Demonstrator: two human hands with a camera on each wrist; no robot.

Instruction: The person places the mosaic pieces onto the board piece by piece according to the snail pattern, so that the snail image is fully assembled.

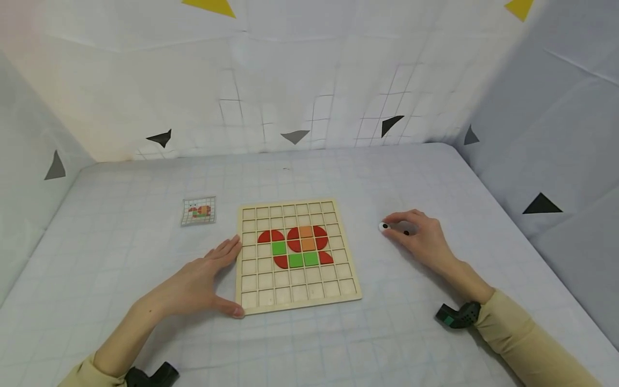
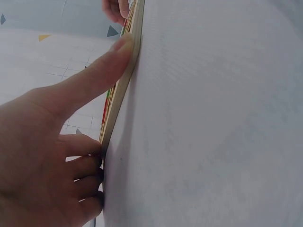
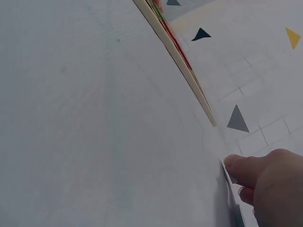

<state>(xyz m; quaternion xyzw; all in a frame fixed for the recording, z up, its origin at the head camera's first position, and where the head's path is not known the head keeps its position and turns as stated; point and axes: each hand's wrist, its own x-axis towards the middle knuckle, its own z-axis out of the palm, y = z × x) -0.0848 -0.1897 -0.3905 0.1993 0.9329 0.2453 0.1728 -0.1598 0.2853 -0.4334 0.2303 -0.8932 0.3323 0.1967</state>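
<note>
A square wooden grid board (image 1: 300, 310) lies on the table with red, green and orange tiles in its cells. My left hand (image 1: 195, 285) is spread along the board's left side; the fingertips touch its edge and the thumb (image 2: 102, 71) presses at the near corner. To the right of the board, my right hand (image 1: 425, 239) pinches a small white eye piece (image 1: 384, 226) with a black dot between thumb and fingertips. A second eye piece (image 1: 406, 233) shows beneath the same hand, partly hidden by it.
A small pattern card (image 1: 199, 211) with a coloured picture on a grid lies left of the board's far corner. White sheets with black and yellow triangles rise behind and beside the table (image 1: 290, 177).
</note>
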